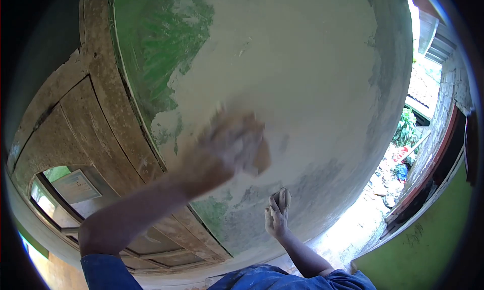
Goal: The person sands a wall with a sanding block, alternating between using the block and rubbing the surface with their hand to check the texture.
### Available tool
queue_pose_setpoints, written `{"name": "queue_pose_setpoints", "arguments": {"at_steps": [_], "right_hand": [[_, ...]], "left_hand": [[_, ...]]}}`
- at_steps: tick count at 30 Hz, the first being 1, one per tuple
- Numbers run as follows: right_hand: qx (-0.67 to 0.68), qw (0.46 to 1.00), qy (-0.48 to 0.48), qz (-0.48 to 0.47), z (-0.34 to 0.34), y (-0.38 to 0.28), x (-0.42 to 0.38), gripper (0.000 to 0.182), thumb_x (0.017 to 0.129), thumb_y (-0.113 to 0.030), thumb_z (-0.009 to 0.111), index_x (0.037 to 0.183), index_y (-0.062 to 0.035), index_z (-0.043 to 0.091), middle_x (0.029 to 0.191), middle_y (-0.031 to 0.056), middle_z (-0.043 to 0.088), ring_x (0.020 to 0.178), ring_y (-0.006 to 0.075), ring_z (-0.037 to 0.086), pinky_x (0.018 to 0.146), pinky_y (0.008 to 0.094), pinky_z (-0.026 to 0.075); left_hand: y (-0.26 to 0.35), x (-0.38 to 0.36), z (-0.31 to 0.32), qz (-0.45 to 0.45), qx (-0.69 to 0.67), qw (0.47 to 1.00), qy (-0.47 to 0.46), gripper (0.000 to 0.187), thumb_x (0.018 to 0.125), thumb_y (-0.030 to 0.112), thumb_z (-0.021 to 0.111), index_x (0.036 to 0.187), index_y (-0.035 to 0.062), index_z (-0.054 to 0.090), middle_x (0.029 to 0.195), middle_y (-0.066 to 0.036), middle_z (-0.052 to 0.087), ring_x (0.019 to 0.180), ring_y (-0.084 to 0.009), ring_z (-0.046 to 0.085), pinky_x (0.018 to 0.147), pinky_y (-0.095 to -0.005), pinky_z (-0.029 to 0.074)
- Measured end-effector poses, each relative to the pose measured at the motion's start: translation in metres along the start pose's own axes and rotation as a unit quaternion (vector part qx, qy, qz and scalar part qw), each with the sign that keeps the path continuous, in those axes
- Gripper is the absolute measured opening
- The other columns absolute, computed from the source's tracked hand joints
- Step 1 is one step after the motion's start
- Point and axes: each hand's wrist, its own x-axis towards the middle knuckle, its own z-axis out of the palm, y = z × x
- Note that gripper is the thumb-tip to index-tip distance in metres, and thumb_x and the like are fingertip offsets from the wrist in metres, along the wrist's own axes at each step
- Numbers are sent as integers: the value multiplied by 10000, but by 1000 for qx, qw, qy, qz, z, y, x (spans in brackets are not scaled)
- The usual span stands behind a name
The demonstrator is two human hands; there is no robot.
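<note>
The wall [302, 88] before me has a broad pale, whitish coat over green paint, with greyer, patchy edges. My left hand [234, 141] is on or close to the wall, smeared by motion and dusted white. A tan, flat piece [262, 158], like a folded sheet of sandpaper, shows at its lower right side, apparently in its grip. Lower down, my right hand [277, 214] is raised near the wall, its fingers coated in pale dust. Between its thumb and fingers is a small dark grey piece [281, 198], whose kind I cannot make out.
A worn wooden frame [108, 98] borders the wall on the left, with a glazed opening [70, 191] below. Bare green paint [156, 43] shows beside the frame. At right, the wall ends at a bright outdoor passage with plants [405, 129] and rubble; a green surface [418, 234] stands nearer.
</note>
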Motion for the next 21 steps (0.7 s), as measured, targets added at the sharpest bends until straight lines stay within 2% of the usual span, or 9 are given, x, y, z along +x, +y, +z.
{"name": "queue_pose_setpoints", "arguments": {"at_steps": [2, 5, 9, 11, 12, 14, 18, 20, 21], "right_hand": [[-6, 1000, 10, 0, 3, -1, -1, 494, 874, -154, 553, 1354, -113, 444, 1473, 265, 233, 1343, 494, 212, 1071, 622, 132], [-8, 1000, 25, 4, 7, -5, 1, 513, 868, -150, 557, 1365, -118, 432, 1477, 265, 221, 1346, 495, 200, 1068, 630, 121], [-7, 1000, 16, 2, 6, -1, -2, 530, 867, -143, 552, 1379, -121, 415, 1480, 264, 213, 1354, 490, 183, 1065, 638, 113], [-8, 1000, 16, 2, 6, 0, -3, 538, 867, -142, 551, 1385, -123, 408, 1481, 266, 208, 1356, 490, 178, 1066, 637, 110], [-10, 1000, 11, -4, 6, 1, -3, 546, 866, -141, 551, 1391, -124, 400, 1482, 268, 203, 1357, 490, 174, 1068, 636, 108], [-15, 1000, 16, -1, 6, -2, -1, 552, 864, -141, 553, 1394, -123, 397, 1484, 271, 196, 1358, 491, 171, 1067, 637, 108], [-15, 999, 30, 2, 10, -4, -1, 566, 860, -142, 558, 1399, -120, 389, 1487, 276, 180, 1358, 493, 167, 1065, 642, 109], [-16, 1000, 25, -5, 9, -1, -2, 564, 863, -147, 555, 1400, -119, 387, 1488, 275, 178, 1360, 491, 165, 1064, 643, 109], [-18, 1000, 22, -11, 9, 0, -2, 561, 866, -152, 551, 1401, -117, 385, 1489, 274, 176, 1361, 489, 163, 1063, 644, 109]], "left_hand": [[-36, 30, -35, -107, 30, 991, 77, 520, 804, 138, 661, 1296, 133, 493, 1416, -14, 430, 1381, -210, 268, 1144, -542, 104], [-36, 38, -27, -132, 21, 988, 79, 525, 811, 121, 651, 1307, 134, 479, 1411, -12, 436, 1383, -204, 265, 1142, -551, 104], [5, -7, 1, -66, 27, 997, -6, 502, 817, 124, 643, 1296, 133, 492, 1406, -9, 443, 1369, -205, 295, 1139, -558, 111], [-1, -17, 5, -12, -32, 999, 14, 568, 817, 117, 650, 1336, 49, 429, 1461, -80, 358, 1383, -239, 257, 1150, -516, 119], [-8, -8, -5, -10, -32, 999, 16, 568, 817, 117, 650, 1336, 49, 429, 1461, -80, 358, 1383, -239, 257, 1150, -516, 119], [-34, 23, -35, -94, 44, 994, 42, 527, 809, 147, 656, 1306, 131, 482, 1413, -11, 435, 1385, -199, 258, 1148, -524, 123], [-36, 25, -33, -125, 88, 986, 73, 557, 799, 166, 669, 1318, 132, 470, 1431, -20, 411, 1389, -198, 248, 1141, -541, 128], [1, -1, -10, -101, -40, 994, 12, 542, 801, 192, 665, 1308, 129, 484, 1451, -26, 382, 1381, -197, 267, 1136, -550, 136], [13, -15, -4, -98, -39, 994, 11, 542, 801, 192, 665, 1308, 129, 484, 1451, -26, 382, 1381, -197, 267, 1136, -550, 136]]}}
